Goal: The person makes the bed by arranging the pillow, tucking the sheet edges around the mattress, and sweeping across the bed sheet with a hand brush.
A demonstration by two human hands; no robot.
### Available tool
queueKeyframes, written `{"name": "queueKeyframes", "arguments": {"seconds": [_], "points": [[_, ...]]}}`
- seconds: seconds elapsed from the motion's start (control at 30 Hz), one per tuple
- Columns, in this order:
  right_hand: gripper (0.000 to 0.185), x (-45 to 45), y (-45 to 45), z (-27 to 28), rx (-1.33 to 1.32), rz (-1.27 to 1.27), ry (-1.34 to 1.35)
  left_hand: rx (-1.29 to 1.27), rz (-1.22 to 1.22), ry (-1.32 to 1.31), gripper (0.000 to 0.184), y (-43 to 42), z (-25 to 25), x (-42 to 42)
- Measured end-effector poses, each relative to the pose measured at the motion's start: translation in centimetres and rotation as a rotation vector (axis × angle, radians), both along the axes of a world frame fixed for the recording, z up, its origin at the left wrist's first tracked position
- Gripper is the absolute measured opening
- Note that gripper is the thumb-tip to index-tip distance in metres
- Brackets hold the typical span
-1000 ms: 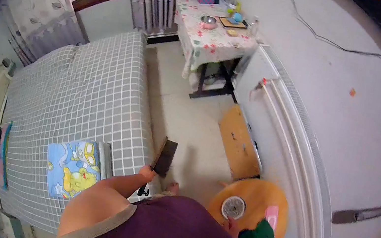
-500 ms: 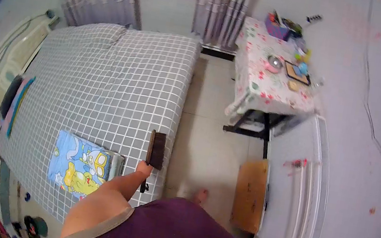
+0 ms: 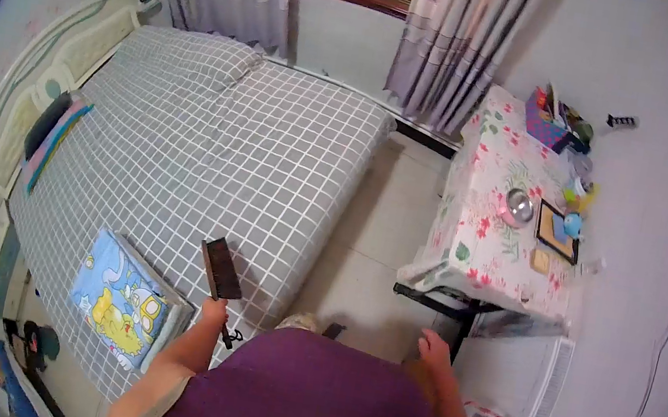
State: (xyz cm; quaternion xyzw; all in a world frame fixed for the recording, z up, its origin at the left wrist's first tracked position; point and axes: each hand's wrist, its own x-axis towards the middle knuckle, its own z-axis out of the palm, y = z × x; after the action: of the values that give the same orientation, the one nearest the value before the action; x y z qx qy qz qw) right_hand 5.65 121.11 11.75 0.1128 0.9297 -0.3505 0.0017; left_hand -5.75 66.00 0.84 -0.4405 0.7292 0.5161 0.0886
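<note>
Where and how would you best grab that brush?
Probably by its handle, coming from the person's side, as the left hand does: the slim handle points back that way, with the wider bristle head at the far end.

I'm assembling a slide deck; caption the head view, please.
The left grip holds a brush near a folded cartoon-print cloth on a grey checked bed.

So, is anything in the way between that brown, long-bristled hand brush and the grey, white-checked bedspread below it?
Nothing visible is. The left fingers hold the brush over a bare stretch of bedspread, though contact is unclear. The folded blue cartoon-print cloth lies to one side.
</note>
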Motion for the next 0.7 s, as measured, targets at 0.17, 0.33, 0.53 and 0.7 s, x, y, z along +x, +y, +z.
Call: {"name": "queueKeyframes", "arguments": {"seconds": [0.17, 0.33, 0.53, 0.7], "points": [[0.031, -16.9, -0.9, 4.7, -0.09, 0.176, -0.055, -0.008, 0.021, -0.128, 0.023, 2.5, -1.7, -4.2], [0.031, -28.9, -0.3, 2.2, -0.036, 0.345, -0.221, -0.06, 0.099, -0.127, 0.028, 3.2, -5.2, -14.2], [0.029, -41.4, 3.1, 1.3, -0.021, 0.446, -0.184, 0.214, 0.308, 0.177, 0.024, 8.5, 1.4, -31.4], [0.027, -52.4, 3.6, 1.6, -0.104, 0.581, 0.001, 0.246, 0.218, 0.201, 0.025, 12.9, 3.1, -40.7]]}}
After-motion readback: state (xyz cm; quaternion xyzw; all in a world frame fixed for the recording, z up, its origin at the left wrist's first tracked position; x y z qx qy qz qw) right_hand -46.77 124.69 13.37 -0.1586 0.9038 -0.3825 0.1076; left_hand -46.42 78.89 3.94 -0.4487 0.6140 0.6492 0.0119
